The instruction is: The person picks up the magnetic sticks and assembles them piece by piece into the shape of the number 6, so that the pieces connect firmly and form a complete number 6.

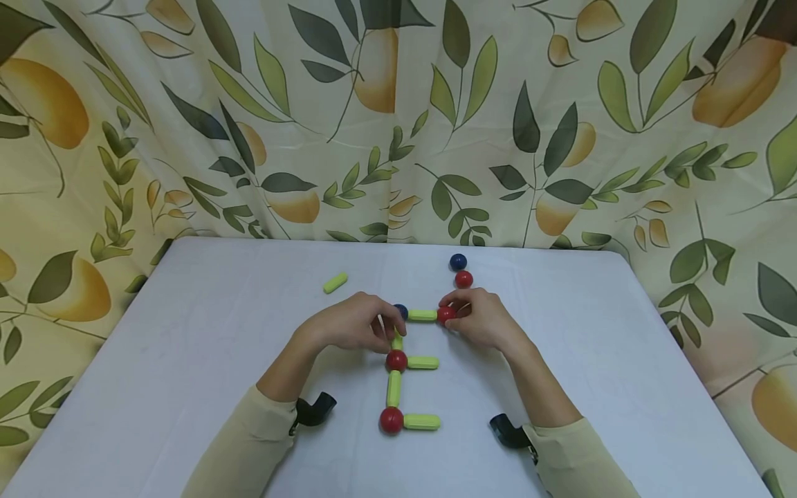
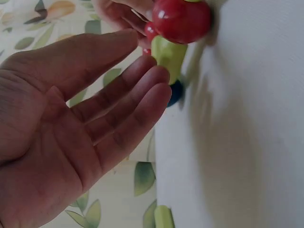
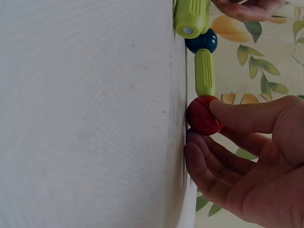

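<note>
My right hand (image 1: 482,319) pinches a red ball (image 3: 203,115) between thumb and fingers, at the right end of a lime-green rod (image 1: 423,315). That rod's other end meets a dark blue ball (image 3: 203,41). My left hand (image 1: 356,324) is beside the upright rod (image 2: 170,58) below the blue ball, fingers loosely extended and fingertips right at the rod, thumb apart from them. Down the same line come a red ball (image 1: 396,360), a green rod (image 1: 394,389) and another red ball (image 1: 391,420). From these two balls, rods (image 1: 423,362) stick out to the right.
A loose green rod (image 1: 335,283) lies at the back left of the white table (image 1: 187,387). Behind my right hand, a blue ball (image 1: 458,262) and a red ball (image 1: 463,279) lie close together. A leaf-and-fruit patterned curtain (image 1: 436,138) hangs along the back edge.
</note>
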A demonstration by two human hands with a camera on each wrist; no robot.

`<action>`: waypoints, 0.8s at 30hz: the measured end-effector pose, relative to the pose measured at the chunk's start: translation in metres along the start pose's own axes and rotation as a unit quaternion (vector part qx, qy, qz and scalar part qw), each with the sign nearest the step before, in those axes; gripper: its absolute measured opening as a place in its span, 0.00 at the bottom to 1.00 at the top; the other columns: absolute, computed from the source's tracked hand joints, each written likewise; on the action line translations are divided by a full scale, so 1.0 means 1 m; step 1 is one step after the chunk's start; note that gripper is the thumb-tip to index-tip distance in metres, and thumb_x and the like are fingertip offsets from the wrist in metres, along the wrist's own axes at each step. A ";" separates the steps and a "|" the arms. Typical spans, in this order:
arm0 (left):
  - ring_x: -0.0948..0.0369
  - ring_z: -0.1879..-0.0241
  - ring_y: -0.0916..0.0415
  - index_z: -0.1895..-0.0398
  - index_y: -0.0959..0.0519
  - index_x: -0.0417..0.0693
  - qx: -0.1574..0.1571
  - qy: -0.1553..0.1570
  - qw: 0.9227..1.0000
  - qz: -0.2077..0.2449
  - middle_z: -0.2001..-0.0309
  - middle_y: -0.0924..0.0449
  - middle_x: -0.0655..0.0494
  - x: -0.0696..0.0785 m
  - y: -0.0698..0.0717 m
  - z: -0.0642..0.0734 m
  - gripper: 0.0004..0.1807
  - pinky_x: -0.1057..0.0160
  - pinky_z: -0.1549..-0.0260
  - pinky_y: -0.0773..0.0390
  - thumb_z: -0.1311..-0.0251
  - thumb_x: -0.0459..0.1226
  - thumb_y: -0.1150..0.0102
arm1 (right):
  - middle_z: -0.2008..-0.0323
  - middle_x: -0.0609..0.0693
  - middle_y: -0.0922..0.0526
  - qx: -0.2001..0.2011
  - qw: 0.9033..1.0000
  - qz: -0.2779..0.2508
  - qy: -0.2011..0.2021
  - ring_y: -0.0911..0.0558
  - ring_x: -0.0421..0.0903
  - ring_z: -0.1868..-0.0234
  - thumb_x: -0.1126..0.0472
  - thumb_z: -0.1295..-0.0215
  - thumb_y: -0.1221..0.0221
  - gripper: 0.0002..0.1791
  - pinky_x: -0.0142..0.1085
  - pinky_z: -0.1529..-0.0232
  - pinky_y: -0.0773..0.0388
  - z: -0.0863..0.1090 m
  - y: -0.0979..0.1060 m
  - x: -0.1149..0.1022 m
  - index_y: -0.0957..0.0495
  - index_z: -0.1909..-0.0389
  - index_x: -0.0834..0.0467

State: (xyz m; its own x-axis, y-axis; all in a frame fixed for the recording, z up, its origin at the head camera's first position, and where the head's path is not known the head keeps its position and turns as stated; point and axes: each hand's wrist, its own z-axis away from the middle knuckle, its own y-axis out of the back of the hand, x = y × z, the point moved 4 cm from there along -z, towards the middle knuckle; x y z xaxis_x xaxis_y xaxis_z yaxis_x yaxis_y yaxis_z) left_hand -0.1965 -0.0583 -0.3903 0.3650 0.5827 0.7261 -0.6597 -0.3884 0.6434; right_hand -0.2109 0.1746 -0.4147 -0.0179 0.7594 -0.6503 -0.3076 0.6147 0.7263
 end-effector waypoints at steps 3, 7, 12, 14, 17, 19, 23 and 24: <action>0.61 0.62 0.19 0.52 0.13 0.50 -0.002 0.001 1.000 0.007 0.62 0.15 0.57 -0.005 -0.002 0.000 0.14 0.64 0.62 0.18 0.40 0.31 0.28 | 0.53 0.56 0.14 0.000 1.000 0.001 -0.002 0.18 0.53 0.51 0.65 0.35 0.32 0.17 0.43 0.50 0.18 0.000 0.002 0.001 0.15 0.45 0.56; 0.62 0.63 0.19 0.50 0.12 0.50 -0.016 -0.017 1.000 0.017 0.63 0.15 0.56 -0.009 -0.008 -0.002 0.15 0.64 0.62 0.18 0.41 0.31 0.27 | 0.53 0.56 0.14 0.003 1.000 0.002 -0.006 0.18 0.53 0.51 0.65 0.35 0.32 0.17 0.44 0.50 0.18 0.001 0.005 0.003 0.15 0.45 0.56; 0.62 0.64 0.19 0.49 0.12 0.50 -0.021 -0.022 0.999 0.020 0.63 0.15 0.57 -0.011 -0.013 -0.003 0.17 0.64 0.61 0.18 0.42 0.33 0.25 | 0.53 0.56 0.14 0.004 1.000 -0.001 -0.003 0.18 0.53 0.51 0.65 0.36 0.32 0.17 0.44 0.49 0.18 0.001 0.004 0.004 0.15 0.45 0.56; 0.61 0.63 0.19 0.49 0.12 0.51 -0.020 -0.016 0.999 0.020 0.64 0.15 0.59 -0.012 -0.015 -0.003 0.17 0.64 0.61 0.18 0.42 0.33 0.25 | 0.53 0.56 0.14 0.004 1.000 -0.005 -0.003 0.18 0.53 0.51 0.64 0.36 0.32 0.17 0.43 0.50 0.18 0.000 0.003 0.004 0.15 0.45 0.56; 0.61 0.63 0.20 0.48 0.13 0.51 -0.016 -0.005 1.000 0.023 0.64 0.16 0.59 -0.012 -0.017 -0.001 0.17 0.64 0.61 0.19 0.42 0.33 0.25 | 0.53 0.55 0.14 0.003 1.000 -0.009 -0.003 0.18 0.53 0.52 0.64 0.36 0.32 0.17 0.42 0.51 0.18 -0.001 0.000 0.003 0.15 0.46 0.55; 0.61 0.63 0.20 0.48 0.13 0.52 -0.004 0.003 1.000 0.020 0.63 0.16 0.58 -0.012 -0.018 0.001 0.18 0.64 0.62 0.18 0.42 0.33 0.25 | 0.53 0.54 0.14 0.003 1.000 -0.010 -0.004 0.18 0.52 0.52 0.64 0.36 0.31 0.17 0.41 0.51 0.18 -0.001 0.000 0.003 0.15 0.46 0.55; 0.60 0.61 0.21 0.47 0.13 0.52 0.032 0.017 0.999 0.005 0.56 0.19 0.52 -0.008 -0.020 0.005 0.20 0.65 0.62 0.18 0.43 0.34 0.23 | 0.54 0.54 0.14 0.005 1.000 -0.009 -0.004 0.18 0.52 0.52 0.64 0.36 0.31 0.17 0.41 0.52 0.18 0.001 0.001 0.003 0.15 0.46 0.55; 0.59 0.60 0.21 0.46 0.13 0.53 0.042 0.019 0.999 -0.001 0.54 0.20 0.51 -0.006 -0.021 0.006 0.20 0.65 0.61 0.18 0.44 0.34 0.23 | 0.54 0.54 0.14 0.005 1.000 -0.008 -0.004 0.18 0.52 0.52 0.64 0.36 0.31 0.17 0.41 0.52 0.17 0.001 0.001 0.003 0.15 0.46 0.55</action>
State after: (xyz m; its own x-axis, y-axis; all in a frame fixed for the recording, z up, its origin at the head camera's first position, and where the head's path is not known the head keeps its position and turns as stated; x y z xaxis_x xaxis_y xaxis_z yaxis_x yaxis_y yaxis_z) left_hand -0.1811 -0.0582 -0.4069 0.3397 0.6094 0.7164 -0.6009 -0.4454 0.6638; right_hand -0.2104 0.1780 -0.4156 -0.0055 0.7515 -0.6597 -0.2977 0.6286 0.7185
